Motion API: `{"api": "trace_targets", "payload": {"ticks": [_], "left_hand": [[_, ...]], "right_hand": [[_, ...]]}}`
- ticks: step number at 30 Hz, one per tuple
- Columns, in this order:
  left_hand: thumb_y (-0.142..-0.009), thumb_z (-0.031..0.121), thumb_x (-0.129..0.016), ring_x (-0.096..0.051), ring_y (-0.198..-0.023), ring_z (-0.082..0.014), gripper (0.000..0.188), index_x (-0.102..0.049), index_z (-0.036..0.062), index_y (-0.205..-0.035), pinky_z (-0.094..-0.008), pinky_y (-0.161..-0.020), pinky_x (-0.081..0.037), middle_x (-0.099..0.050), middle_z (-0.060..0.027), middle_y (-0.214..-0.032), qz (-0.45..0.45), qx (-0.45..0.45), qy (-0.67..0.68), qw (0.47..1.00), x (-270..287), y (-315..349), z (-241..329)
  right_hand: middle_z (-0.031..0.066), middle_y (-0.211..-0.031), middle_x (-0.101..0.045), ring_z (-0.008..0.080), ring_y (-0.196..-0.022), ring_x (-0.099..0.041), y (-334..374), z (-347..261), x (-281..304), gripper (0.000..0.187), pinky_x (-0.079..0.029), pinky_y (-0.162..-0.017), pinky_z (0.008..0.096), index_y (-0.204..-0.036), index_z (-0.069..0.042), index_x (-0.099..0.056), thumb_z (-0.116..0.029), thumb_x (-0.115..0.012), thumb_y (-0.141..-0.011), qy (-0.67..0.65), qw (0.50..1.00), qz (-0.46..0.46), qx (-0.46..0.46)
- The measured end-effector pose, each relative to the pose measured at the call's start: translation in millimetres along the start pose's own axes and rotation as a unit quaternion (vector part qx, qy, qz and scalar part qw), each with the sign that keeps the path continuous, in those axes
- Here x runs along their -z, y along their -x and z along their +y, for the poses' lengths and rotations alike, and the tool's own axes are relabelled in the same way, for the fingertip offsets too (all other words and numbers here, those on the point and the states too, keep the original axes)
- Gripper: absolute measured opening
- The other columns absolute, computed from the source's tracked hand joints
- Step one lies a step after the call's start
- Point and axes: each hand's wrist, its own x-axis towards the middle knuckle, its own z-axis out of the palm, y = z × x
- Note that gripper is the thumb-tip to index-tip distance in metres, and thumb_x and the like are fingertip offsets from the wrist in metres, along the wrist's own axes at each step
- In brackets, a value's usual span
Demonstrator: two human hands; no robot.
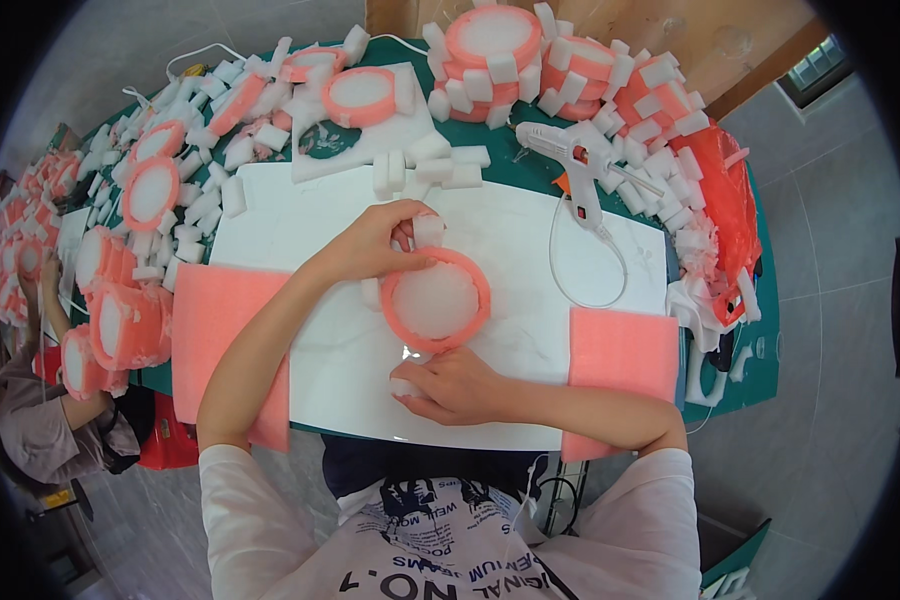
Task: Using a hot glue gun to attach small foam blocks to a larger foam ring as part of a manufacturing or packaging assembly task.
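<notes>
One pink foam ring w/ white centre (pixel 436 300) sits approx. mid white board (pixel 338 375); L hand (pixel 388 240) has thumb on its far rim, fingers curled by a white foam block (pixel 429 231) there, can't tell if gripping it. R hand (pixel 457 386), just by ring's near rim, pinches a small white block (pixel 403 388) btwn thumb & fingers. Glue gun (pixel 568 148) lies upper R, pink sheet (pixel 620 350) lower R.
</notes>
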Motion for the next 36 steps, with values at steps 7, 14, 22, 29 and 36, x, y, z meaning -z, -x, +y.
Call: {"api": "trace_targets", "payload": {"ticks": [7, 14, 22, 29, 36], "left_hand": [[-0.068, 0.016, -0.073, -0.050, -0.072, -0.0114, 0.045, -0.055, 0.0007, -0.106, -0.0234, -0.067, -0.044, -0.054, -0.0049, -0.082, -0.001, -0.012, 0.018, 1.000, 1.1, -0.4, 1.7], [-0.068, 0.008, -0.070, -0.049, -0.071, -0.0077, 0.040, -0.056, 0.0042, -0.105, -0.0202, -0.063, -0.042, -0.059, -0.0014, -0.096, 0.000, -0.007, -0.011, 1.000, -0.2, 0.2, 0.7], [-0.067, 0.011, -0.071, -0.049, -0.072, -0.0118, 0.040, -0.056, 0.0021, -0.103, -0.0239, -0.068, -0.044, -0.055, -0.0040, -0.088, 0.003, -0.012, 0.005, 1.000, -0.4, 1.1, 3.7], [-0.068, 0.011, -0.072, -0.047, -0.071, -0.0113, 0.039, -0.058, 0.0038, -0.103, -0.0230, -0.067, -0.043, -0.056, -0.0023, -0.091, 0.008, -0.008, -0.004, 1.000, -0.6, 0.6, 2.9], [-0.068, 0.013, -0.072, -0.045, -0.070, -0.0108, 0.037, -0.058, 0.0049, -0.102, -0.0223, -0.065, -0.042, -0.056, -0.0011, -0.092, 0.012, -0.019, 0.016, 1.000, -3.1, 0.2, -2.9]], "right_hand": [[0.0087, -0.052, -0.052, 0.0281, -0.046, -0.053, 3.0, -1.2, 0.5, 0.023, -0.040, -0.047, 0.0370, -0.097, -0.004, -0.049, -0.021, -0.055, -0.082, -0.010, 1.000, -0.014, 0.001], [0.0084, -0.084, -0.056, 0.0253, -0.079, -0.055, -3.7, -9.4, 5.5, 0.022, -0.043, -0.071, 0.0363, -0.102, -0.008, -0.050, -0.009, -0.056, -0.081, -0.119, 0.992, -0.011, 0.038], [0.0051, -0.073, -0.050, 0.0237, -0.069, -0.046, -3.5, -12.6, 7.3, 0.015, -0.037, -0.064, 0.0337, -0.076, -0.007, -0.054, -0.020, -0.060, -0.080, -0.245, 0.962, -0.087, 0.080], [0.0051, -0.054, -0.040, 0.0228, -0.054, -0.041, -1.9, -11.0, 5.4, 0.033, -0.033, -0.051, 0.0341, -0.055, -0.006, -0.044, -0.018, -0.062, -0.080, -0.174, 0.978, -0.015, 0.113], [0.0129, -0.044, -0.044, 0.0316, -0.040, -0.044, 6.0, -12.6, 0.0, 0.044, -0.034, -0.042, 0.0397, -0.049, -0.005, -0.047, -0.023, -0.045, -0.089, -0.134, 0.985, -0.079, 0.070]]}}
